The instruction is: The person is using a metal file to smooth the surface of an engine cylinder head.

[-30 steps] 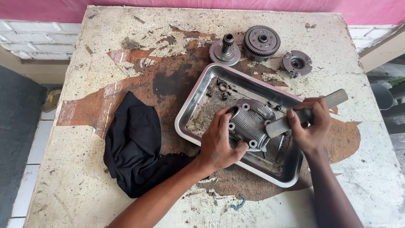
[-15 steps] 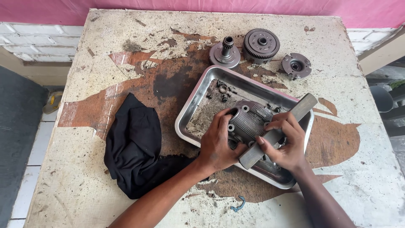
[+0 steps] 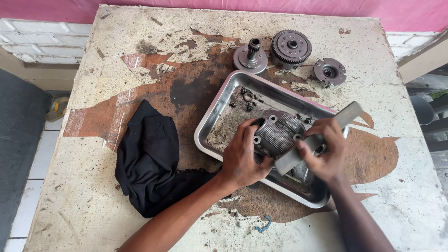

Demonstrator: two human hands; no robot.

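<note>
Over the steel tray (image 3: 212, 122), both hands were busy with one part: the left hand (image 3: 242, 156) was clamped around the near side of a ribbed grey metal casing (image 3: 276, 133) that sat inside the tray, and the right hand (image 3: 326, 151) gripped a flat metal bar (image 3: 322, 135) laid slantwise against the casing's right edge. The step in hand looked like working the casing with the bar, prying or scraping at it, while the left hand steadied it. A next move would seem to call for a firm hold on the casing so it could not skid on the tray's dirty floor, and for care that the bar did not slip toward the fingers (image 3: 242, 128) curled over the rim. Small loose bits (image 3: 248, 98), washers or nuts perhaps, lay in the far corner of the tray. Beyond the tray stood a hub with a shaft (image 3: 251, 57), a toothed gear drum (image 3: 291, 47) and a smaller round plate (image 3: 329, 71), well apart from the hands. A black rag (image 3: 147, 158) lay crumpled left of the tray. The table (image 3: 93, 200) was worn, its pale coating peeled to brown and stained with oil; a pink wall (image 3: 261, 5) ran behind it and white tiles (image 3: 32, 154) showed at the left.
</note>
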